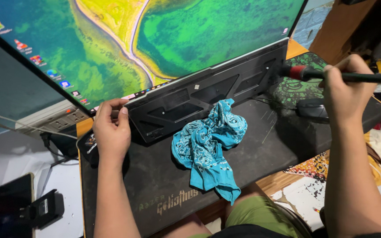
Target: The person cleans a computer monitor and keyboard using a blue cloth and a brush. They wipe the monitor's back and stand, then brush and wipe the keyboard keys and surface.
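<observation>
Both forearms [111,207] are bare, no sleeves showing. Olive-green shorts [261,216] cover the lap. No rings or watch on either wrist.

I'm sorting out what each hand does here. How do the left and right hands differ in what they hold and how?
The left hand grips the left end of the upturned black keyboard, propping it on edge; the right hand grips a thin tool with a red tip, aimed at the keyboard's right end. The left sits lower, the right higher. Both are closed.

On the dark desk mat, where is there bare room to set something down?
Bare: the mat's stretch right of the blue bandana, below the mouse; also its front-left corner, between left forearm and bandana. Crowded: the back, where the upturned keyboard leans against the monitor.
</observation>
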